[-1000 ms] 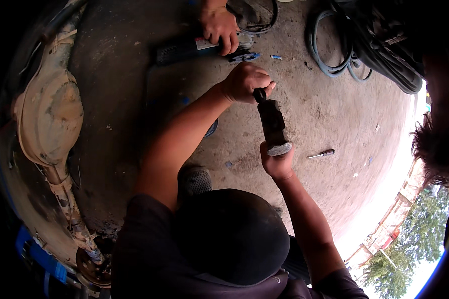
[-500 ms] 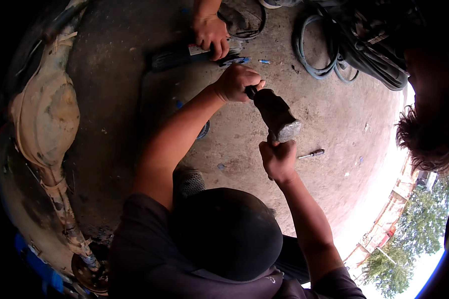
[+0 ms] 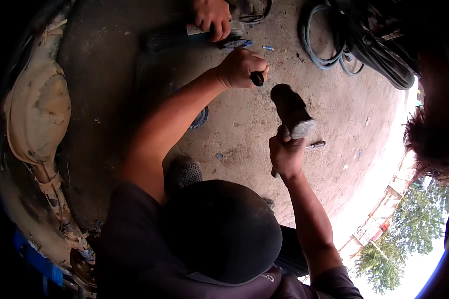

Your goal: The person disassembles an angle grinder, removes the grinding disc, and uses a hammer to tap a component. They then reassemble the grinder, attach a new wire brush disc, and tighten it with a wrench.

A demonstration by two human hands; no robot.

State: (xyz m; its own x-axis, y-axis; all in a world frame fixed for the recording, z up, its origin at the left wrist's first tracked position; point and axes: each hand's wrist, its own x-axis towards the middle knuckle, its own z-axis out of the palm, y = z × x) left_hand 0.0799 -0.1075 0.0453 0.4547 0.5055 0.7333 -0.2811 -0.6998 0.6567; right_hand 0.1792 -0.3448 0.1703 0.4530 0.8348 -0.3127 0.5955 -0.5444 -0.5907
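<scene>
My left hand (image 3: 242, 69) is closed in a fist around a dark rod-like tool (image 3: 257, 78). Its round black end points up out of the fist; the rest is hidden, so its kind is unclear. My right hand (image 3: 287, 155) grips a hammer (image 3: 292, 110) by the handle just under the head. The heavy head, dark with a worn pale metal face, is held tilted to the right of the rod's end, apart from it. A slim screwdriver (image 3: 316, 144) lies on the floor beside my right hand.
Another person's hand (image 3: 212, 19) rests on a dark long-bodied tool (image 3: 179, 40), near blue-handled pliers (image 3: 237, 44). Coiled hoses (image 3: 329, 62) lie far right, where another person's head (image 3: 431, 144) leans in. An axle housing (image 3: 40, 114) stretches along the left. A black cap (image 3: 224, 231) fills the lower middle.
The hammer has moved right, opening a gap between its head and the rod in my left hand. The view has shifted slightly. Both grips look the same.
</scene>
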